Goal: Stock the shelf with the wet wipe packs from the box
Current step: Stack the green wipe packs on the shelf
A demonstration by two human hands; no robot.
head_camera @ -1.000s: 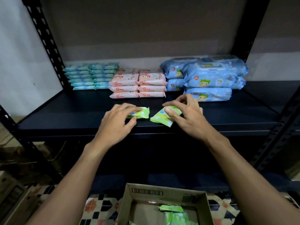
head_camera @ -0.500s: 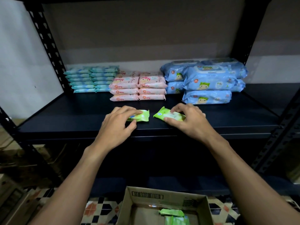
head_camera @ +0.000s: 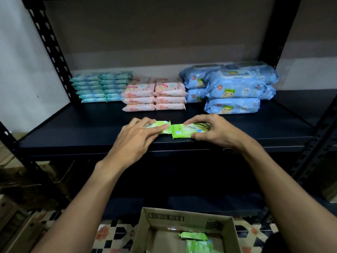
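Two green wet wipe packs lie end to end near the front edge of the dark shelf [head_camera: 76, 132]. My left hand [head_camera: 135, 138] grips the left green pack [head_camera: 162, 127], fingers over its top and thumb on its near side. My right hand [head_camera: 217, 131] grips the right green pack [head_camera: 182, 133] the same way. The packs' inner ends touch. Below, an open cardboard box [head_camera: 164, 219] on the floor holds more green packs [head_camera: 196, 238].
At the back of the shelf stand stacks of teal packs [head_camera: 102, 87], pink packs [head_camera: 155, 96] and large blue packs [head_camera: 231, 86]. Black perforated uprights [head_camera: 49, 50] frame the shelf on both sides. Patterned floor tiles surround the box.
My right hand has laid its green pack flat and slid it left until it meets the left pack. My left hand has stayed on its pack.
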